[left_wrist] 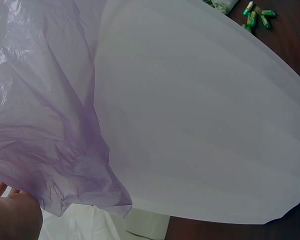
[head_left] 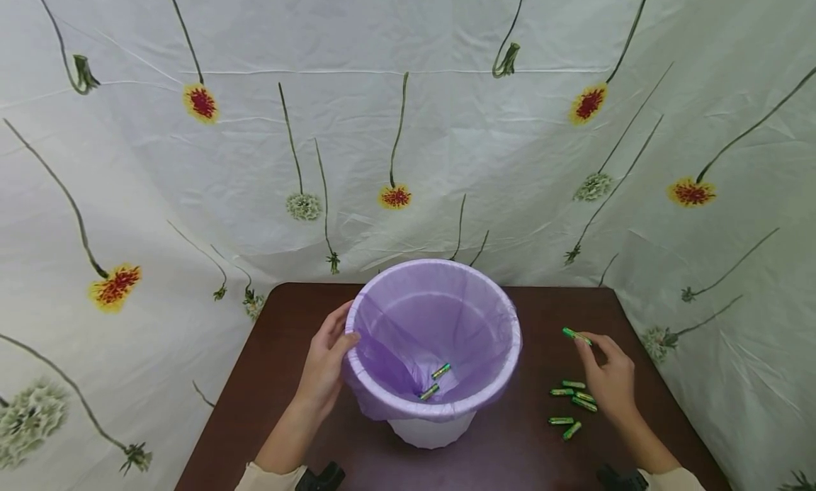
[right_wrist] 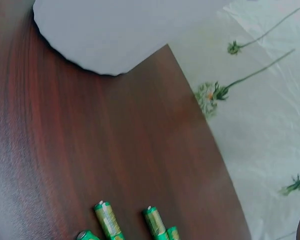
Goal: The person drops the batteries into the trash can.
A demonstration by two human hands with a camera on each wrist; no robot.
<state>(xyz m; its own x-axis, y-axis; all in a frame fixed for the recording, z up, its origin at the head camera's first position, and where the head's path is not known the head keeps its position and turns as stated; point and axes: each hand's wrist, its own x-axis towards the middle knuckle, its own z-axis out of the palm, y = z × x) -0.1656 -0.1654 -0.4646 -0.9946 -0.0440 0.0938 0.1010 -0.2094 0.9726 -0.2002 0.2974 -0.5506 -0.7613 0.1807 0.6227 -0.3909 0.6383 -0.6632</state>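
Note:
A white bin [head_left: 431,431] with a thin purple liner bag [head_left: 433,314] folded over its rim stands on the table. My left hand [head_left: 324,363] grips the bin's rim at the left, thumb on the lip and fingers outside. Inside on the liner lie two green batteries [head_left: 440,371]. Right of the bin, my right hand [head_left: 608,377] pinches one green battery [head_left: 576,336] between thumb and fingers, above the table. Below it several loose green batteries [head_left: 574,385] are scattered on the tabletop; some show in the right wrist view as green-and-gold batteries [right_wrist: 109,220].
The dark brown table [head_left: 535,314] has its far edge close to a white flowered cloth [head_left: 433,144] hung behind and along both sides. A dark wrist strap [head_left: 321,477] sits on the left forearm.

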